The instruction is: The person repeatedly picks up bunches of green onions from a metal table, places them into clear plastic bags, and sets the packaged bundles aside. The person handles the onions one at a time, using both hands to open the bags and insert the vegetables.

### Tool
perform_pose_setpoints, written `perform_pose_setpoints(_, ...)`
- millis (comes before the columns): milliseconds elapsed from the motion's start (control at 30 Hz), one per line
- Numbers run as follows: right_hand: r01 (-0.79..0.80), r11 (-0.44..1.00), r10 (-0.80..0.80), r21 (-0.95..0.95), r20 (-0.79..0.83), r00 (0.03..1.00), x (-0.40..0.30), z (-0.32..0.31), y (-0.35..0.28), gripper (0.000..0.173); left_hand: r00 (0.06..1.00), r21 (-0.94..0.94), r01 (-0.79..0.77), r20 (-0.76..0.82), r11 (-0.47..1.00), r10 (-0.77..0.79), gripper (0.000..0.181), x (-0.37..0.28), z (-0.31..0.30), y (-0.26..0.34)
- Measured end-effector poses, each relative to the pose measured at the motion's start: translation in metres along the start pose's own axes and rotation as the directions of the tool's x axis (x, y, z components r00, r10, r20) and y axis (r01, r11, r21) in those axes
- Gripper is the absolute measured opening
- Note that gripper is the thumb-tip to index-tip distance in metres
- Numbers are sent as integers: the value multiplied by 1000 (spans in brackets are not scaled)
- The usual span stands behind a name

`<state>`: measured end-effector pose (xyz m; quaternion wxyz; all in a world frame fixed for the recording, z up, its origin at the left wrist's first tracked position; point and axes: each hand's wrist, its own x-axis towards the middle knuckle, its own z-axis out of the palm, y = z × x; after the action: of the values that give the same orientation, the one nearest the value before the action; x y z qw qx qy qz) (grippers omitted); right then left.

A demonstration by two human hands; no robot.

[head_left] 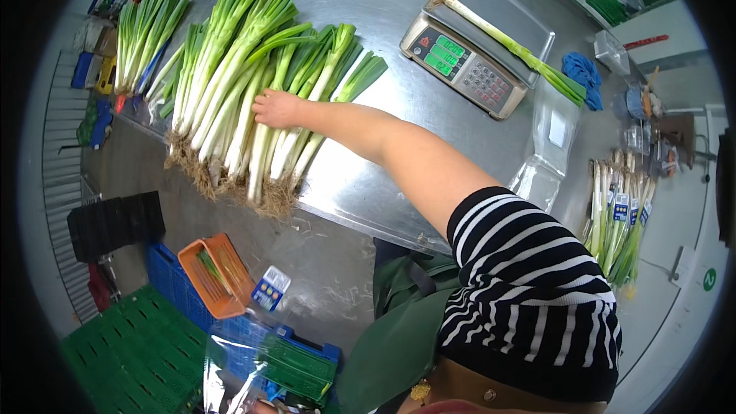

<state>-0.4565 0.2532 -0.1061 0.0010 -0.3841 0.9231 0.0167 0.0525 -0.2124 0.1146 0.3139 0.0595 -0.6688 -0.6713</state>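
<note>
My right hand [279,109], reaching across from a striped sleeve, has its fingers curled around the white stalk of a leek [260,152] in the front of a large pile. The leek pile [221,83] lies on a stainless steel table [368,184], its brown roots over the near edge and green tops pointing away. Low in the picture, my left hand [263,408] is mostly cut off by the frame. It holds a clear plastic bag [233,356] bearing a blue and white printed label [270,288]. A single leek [489,29] rests slantwise across the digital scale [466,69].
A smaller leek bunch [146,40] lies at the left. Empty clear bags [543,169] are on the table, near a blue cloth [582,77]. Bagged leeks [621,213] are at the right. An orange basket [218,276] and green crates [132,351] stand below the table edge.
</note>
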Motion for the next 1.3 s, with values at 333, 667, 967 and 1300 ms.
perform_pose_setpoints(333,-497,843,527,206,-503,685,-293,-47,45,12,711,454,415,379,789,-592,24,13,86,-59)
perform_pose_setpoints(667,-795,538,661,-282,-444,605,-547,4,138,62,319,780,17,589,626,-743,20,-60,233,-101)
perform_pose_setpoints(967,-788,534,816,306,56,575,-499,-49,74,70,424,862,-165,501,480,-754,19,-112,258,-136)
perform_pose_setpoints(1300,-187,304,-67,934,216,974,-425,-84,-218,80,784,802,-140,447,580,-430,27,-141,258,-231)
